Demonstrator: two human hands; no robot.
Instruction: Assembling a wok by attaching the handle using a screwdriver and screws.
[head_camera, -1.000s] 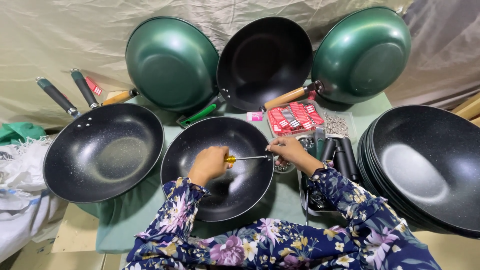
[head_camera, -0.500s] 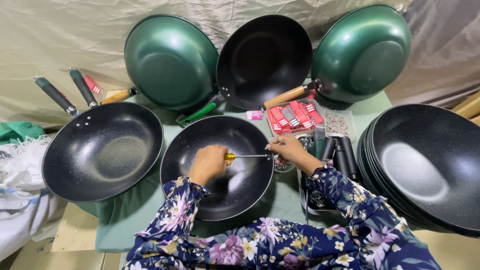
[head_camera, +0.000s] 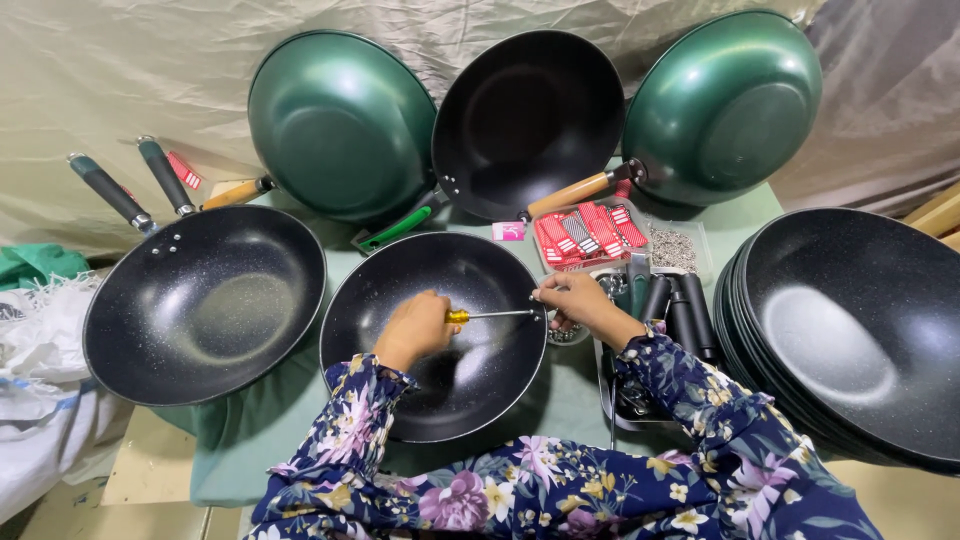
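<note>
Gripping the slim, stiff screwdriver (head_camera: 478, 315) by its yellow handle, my left hand (head_camera: 418, 327) works; right hand (head_camera: 577, 301) pinches the heavy wok's (head_camera: 435, 345) rim beyond its tip.

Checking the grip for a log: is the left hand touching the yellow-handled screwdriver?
Touching. The head view shows the left hand closed around the screwdriver handle, above the black wok.

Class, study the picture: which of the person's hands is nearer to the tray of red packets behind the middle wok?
Right. The right hand sits at the wok's right rim, just below the tray of red packets. The left hand, gripping the screwdriver inside the wok, is farther left.
</note>
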